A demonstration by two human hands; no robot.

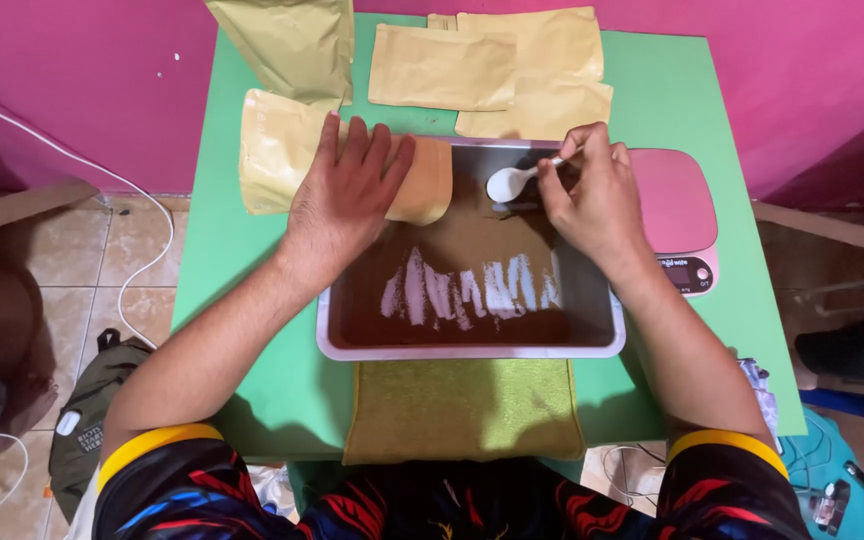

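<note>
Just right of the left hand, spread flat on a yellow pouch, a white spoon was pinched by the right hand, its bowl pointing left.

White plastic spoon, bowl leftward, over the brown-powder metal tray.

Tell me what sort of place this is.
Probably a home packing spot: a small green table against pink walls, a tray of brown powder, paper pouches and a pink scale.
</note>
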